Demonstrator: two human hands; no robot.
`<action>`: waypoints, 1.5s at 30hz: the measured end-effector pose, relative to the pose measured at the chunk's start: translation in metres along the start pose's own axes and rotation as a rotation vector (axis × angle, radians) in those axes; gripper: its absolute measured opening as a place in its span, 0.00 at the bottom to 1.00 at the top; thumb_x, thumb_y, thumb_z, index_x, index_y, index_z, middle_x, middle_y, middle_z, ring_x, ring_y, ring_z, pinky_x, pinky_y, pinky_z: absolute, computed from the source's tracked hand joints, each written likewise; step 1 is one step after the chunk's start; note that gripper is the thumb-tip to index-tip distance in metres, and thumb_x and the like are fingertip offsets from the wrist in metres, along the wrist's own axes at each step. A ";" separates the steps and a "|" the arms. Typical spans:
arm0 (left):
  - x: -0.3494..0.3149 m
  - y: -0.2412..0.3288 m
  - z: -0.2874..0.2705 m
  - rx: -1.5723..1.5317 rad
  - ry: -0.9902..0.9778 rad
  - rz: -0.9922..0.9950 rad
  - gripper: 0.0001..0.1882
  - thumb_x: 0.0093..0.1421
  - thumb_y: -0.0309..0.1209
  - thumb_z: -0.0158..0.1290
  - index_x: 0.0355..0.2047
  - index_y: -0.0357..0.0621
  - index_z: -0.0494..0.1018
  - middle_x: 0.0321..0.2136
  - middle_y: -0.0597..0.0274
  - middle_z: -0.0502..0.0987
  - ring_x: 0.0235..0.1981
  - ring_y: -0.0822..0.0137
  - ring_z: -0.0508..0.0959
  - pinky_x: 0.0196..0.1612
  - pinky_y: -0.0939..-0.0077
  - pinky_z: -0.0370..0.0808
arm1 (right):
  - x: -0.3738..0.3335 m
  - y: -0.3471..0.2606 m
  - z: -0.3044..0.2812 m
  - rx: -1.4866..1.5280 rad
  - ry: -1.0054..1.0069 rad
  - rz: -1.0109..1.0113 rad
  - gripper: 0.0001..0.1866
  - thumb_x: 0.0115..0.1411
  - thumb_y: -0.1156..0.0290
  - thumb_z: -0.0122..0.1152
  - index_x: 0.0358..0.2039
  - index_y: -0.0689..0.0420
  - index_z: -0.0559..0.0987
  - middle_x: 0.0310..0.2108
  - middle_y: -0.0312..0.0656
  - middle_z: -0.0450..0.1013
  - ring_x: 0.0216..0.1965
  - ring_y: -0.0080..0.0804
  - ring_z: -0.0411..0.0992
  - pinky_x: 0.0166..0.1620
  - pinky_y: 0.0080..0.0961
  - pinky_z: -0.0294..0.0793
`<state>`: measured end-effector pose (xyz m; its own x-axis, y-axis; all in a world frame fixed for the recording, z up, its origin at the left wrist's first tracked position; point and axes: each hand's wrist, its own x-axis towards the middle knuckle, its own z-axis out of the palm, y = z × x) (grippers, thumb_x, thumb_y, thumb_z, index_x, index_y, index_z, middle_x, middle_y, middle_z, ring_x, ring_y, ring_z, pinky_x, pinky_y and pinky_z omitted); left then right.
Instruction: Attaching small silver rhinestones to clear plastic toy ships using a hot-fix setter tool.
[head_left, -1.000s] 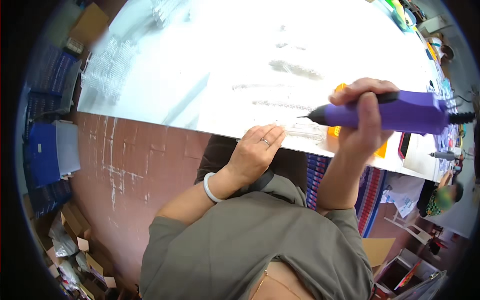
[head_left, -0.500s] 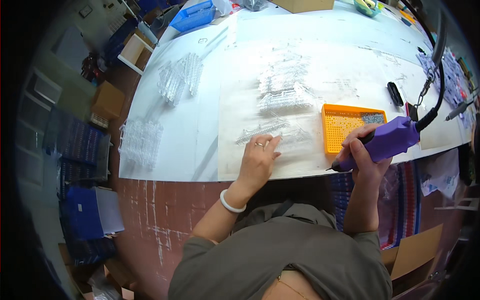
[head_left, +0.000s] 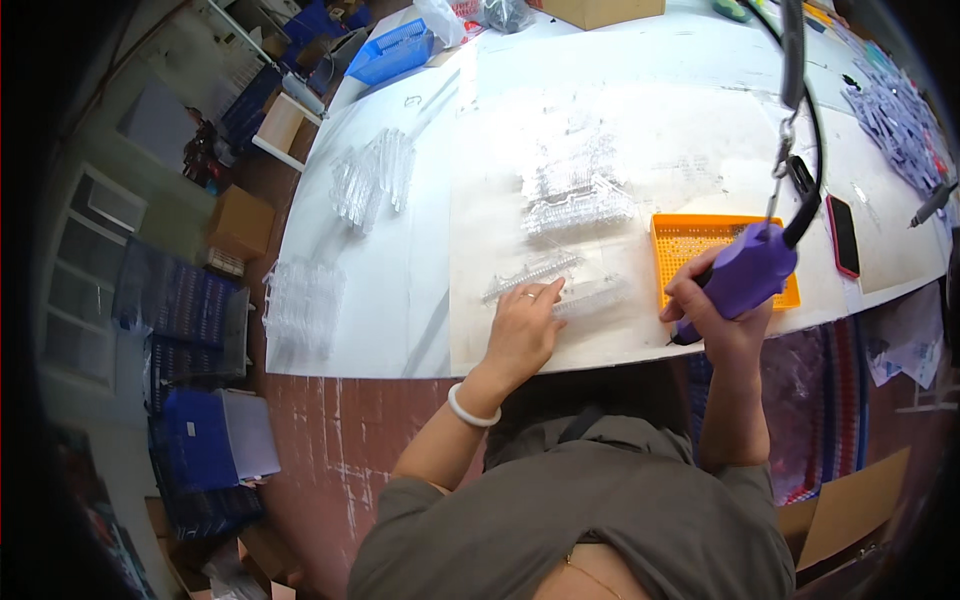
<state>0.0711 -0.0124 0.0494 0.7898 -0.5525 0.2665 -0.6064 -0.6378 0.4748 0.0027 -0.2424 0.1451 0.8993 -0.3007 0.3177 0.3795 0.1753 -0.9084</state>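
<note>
— From where does this view look?
— From the person's head, above the shirt (head_left: 560,500), facing down and forward to the left hand (head_left: 525,330) and the right hand (head_left: 725,335) at the desk (head_left: 390,320).
— Is it near?
— The shirt is nearest; the desk lies further, with floor (head_left: 310,440) beside it.
— And the lens?
— Wide: edges bend toward the dark rim.

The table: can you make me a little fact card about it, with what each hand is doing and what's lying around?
Left hand: fingertips at the nearest clear plastic strips; grip unclear
Right hand: wrapped around a purple tool
Tool tip: dark, pointing down and left
Beside the tool: orange basket
Right of basket: dark phone-like object with a red edge
Left side: more clear pieces, in groups
Far side: blue basket, cardboard box
</note>
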 end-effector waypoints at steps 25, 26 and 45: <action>-0.051 0.027 -0.083 -0.765 0.025 -0.481 0.17 0.52 0.20 0.61 0.44 0.36 0.73 0.37 0.65 0.76 0.36 0.74 0.73 0.39 0.78 0.72 | 0.007 0.064 0.009 -0.410 -0.100 -0.565 0.38 0.44 0.75 0.75 0.55 0.60 0.65 0.53 0.48 0.66 0.55 0.43 0.65 0.57 0.35 0.65; -0.053 0.036 -0.081 -0.861 0.087 -0.540 0.17 0.53 0.18 0.60 0.44 0.35 0.73 0.36 0.63 0.77 0.35 0.73 0.75 0.38 0.80 0.73 | -0.007 0.062 0.006 -0.374 -0.136 -0.518 0.42 0.42 0.69 0.78 0.56 0.61 0.64 0.53 0.48 0.66 0.55 0.43 0.65 0.57 0.33 0.65; 0.043 0.166 0.003 -0.677 -0.561 0.339 0.36 0.47 0.38 0.67 0.53 0.31 0.69 0.52 0.43 0.71 0.54 0.51 0.71 0.58 0.64 0.66 | -0.166 0.112 -0.258 -0.009 1.310 0.005 0.28 0.58 0.61 0.62 0.54 0.58 0.64 0.48 0.47 0.69 0.49 0.33 0.69 0.53 0.30 0.68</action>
<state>0.0045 -0.1435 0.1369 0.3143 -0.9416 0.1210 -0.4745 -0.0454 0.8791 -0.1596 -0.4144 -0.0794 0.0211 -0.9835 -0.1798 0.3708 0.1747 -0.9121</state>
